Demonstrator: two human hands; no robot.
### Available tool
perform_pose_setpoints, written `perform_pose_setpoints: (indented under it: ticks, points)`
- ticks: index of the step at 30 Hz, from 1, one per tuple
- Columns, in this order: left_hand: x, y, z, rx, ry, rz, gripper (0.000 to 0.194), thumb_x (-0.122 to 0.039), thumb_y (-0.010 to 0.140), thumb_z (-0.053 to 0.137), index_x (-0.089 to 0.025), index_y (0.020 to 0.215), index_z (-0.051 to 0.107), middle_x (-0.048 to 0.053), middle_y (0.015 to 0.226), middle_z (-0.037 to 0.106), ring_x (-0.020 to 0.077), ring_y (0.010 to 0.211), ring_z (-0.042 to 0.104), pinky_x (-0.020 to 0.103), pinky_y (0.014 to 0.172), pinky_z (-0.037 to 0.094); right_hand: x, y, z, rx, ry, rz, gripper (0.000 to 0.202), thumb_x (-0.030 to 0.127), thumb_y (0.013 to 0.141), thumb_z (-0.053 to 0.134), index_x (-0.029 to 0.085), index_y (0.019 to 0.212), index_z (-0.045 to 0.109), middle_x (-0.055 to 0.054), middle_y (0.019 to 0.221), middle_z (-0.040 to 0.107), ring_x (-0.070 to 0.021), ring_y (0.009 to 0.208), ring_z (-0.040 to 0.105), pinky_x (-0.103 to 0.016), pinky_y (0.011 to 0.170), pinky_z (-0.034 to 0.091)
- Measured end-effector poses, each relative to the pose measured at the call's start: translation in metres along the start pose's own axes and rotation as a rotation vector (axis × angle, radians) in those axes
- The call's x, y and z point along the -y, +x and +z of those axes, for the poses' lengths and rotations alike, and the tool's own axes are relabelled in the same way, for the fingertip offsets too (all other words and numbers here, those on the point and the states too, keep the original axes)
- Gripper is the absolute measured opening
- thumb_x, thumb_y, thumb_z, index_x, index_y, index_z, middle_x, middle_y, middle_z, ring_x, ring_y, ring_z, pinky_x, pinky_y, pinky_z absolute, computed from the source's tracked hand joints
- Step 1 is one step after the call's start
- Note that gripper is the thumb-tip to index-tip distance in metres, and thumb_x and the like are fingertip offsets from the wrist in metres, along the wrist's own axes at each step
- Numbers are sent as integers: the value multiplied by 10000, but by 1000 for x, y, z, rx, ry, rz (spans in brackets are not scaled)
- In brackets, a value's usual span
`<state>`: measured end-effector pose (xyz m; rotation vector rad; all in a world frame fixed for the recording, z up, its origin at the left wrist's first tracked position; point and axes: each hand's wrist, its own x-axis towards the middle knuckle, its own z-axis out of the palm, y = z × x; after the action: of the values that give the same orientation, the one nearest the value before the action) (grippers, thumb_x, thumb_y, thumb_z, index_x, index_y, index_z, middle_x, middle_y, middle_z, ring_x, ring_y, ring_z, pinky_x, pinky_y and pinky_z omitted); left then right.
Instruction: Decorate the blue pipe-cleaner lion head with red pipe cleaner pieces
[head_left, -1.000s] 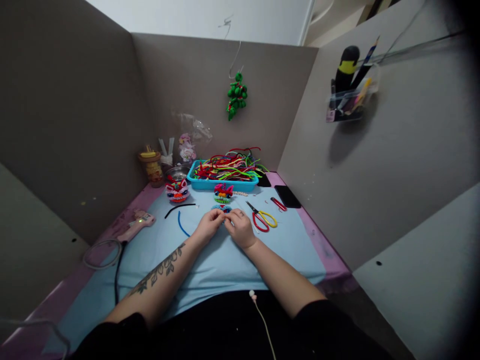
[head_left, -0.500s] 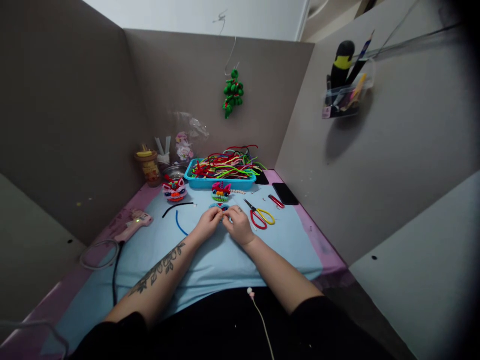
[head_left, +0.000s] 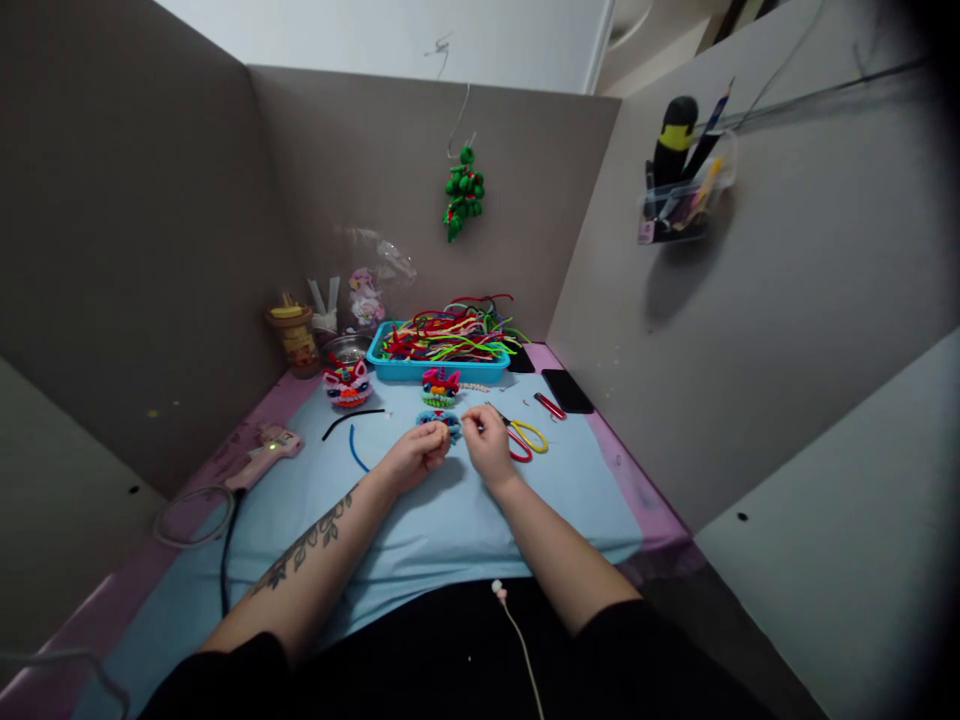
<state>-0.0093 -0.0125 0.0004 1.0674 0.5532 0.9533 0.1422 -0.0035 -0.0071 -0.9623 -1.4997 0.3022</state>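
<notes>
My left hand [head_left: 418,452] is closed in a pinch, and what sits between its fingertips is too small to make out. A short gap to the right, my right hand [head_left: 485,440] is also pinched; anything in it is hidden. Just beyond the fingers lies a light-blue braided cord piece [head_left: 438,420] with dark and red spots. Behind that stands a red cord animal head [head_left: 440,386] with a green lower edge. Scissors [head_left: 529,437] with red and yellow handles lie right of my right hand, their blades partly covered. A blue cord [head_left: 357,448] and a black cord [head_left: 351,420] rest to the left.
A blue tray [head_left: 439,372] heaped with coloured cords stands at the back. Left of it are a pink-and-red animal head [head_left: 347,384] and a metal bowl [head_left: 349,348]. A pink glue gun [head_left: 264,458] lies left; a red cutter [head_left: 550,406] and black phone [head_left: 568,391] lie right.
My hands, together before, have come apart, the right one shifting slightly right. More of the light-blue piece shows now, and my right hand covers part of the scissors. The camera has tilted slightly.
</notes>
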Motion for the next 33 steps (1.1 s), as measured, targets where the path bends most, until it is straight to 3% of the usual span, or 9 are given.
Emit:
perform_pose_setpoints:
  ticks: [3, 7, 11, 13, 18, 25, 30, 33]
  points:
    - [-5, -3, 2, -2, -47, 20, 313, -342, 701, 706, -148, 629, 470, -33, 582, 324, 66, 500, 228, 228, 437, 122, -10, 6, -6, -66, -48, 14, 134, 141, 805, 433, 194, 730, 531, -25, 753, 527, -172, 747, 513, -299, 690, 423]
    - [-7, -3, 3, -40, -52, 11, 313, -353, 686, 722, -151, 638, 489, -29, 579, 341, 65, 494, 226, 238, 435, 127, -23, 6, -4, 85, -149, -52, 236, 107, 832, 361, 211, 643, 456, -19, 687, 489, -171, 706, 485, -297, 682, 406]
    - [-5, -1, 2, -62, -46, 15, 309, -359, 691, 715, -153, 643, 489, -37, 568, 339, 62, 483, 234, 233, 433, 136, -27, 4, -2, 77, -289, -14, 112, 165, 789, 480, 205, 685, 475, -10, 716, 480, -168, 679, 463, -293, 648, 409]
    - [-3, -1, 1, -80, -17, 28, 314, -378, 708, 701, -155, 647, 489, -41, 560, 339, 61, 475, 235, 231, 433, 140, -21, 2, -3, 113, -224, -30, 15, 178, 776, 534, 193, 774, 539, -15, 772, 516, -160, 690, 488, -285, 641, 426]
    - [5, 2, -7, -149, 164, 74, 330, -442, 742, 664, -166, 685, 493, -58, 535, 346, 62, 457, 262, 226, 445, 165, 0, -4, -3, 211, -5, -192, 141, 192, 849, 528, 213, 921, 647, -49, 876, 572, -170, 828, 561, -306, 728, 476]
    - [4, 3, -16, -192, 440, 130, 345, -478, 723, 663, -160, 692, 532, -60, 524, 383, 66, 458, 294, 218, 462, 191, 5, -4, -5, 254, 7, -250, 61, 207, 831, 581, 208, 834, 642, -44, 819, 579, -182, 834, 564, -340, 764, 486]
    - [0, 0, -13, -210, 452, 134, 333, -469, 718, 663, -155, 695, 555, -59, 519, 400, 67, 457, 311, 212, 461, 222, 6, -4, -5, 278, 14, -296, 71, 170, 834, 545, 200, 814, 606, -42, 808, 586, -174, 844, 556, -331, 770, 485]
    - [-1, 0, -13, -230, 498, 169, 322, -463, 721, 654, -145, 731, 607, -34, 562, 492, 80, 494, 393, 212, 493, 297, 5, -4, -4, 244, -2, -310, 77, 173, 840, 538, 202, 816, 605, -43, 805, 594, -174, 837, 558, -327, 760, 485]
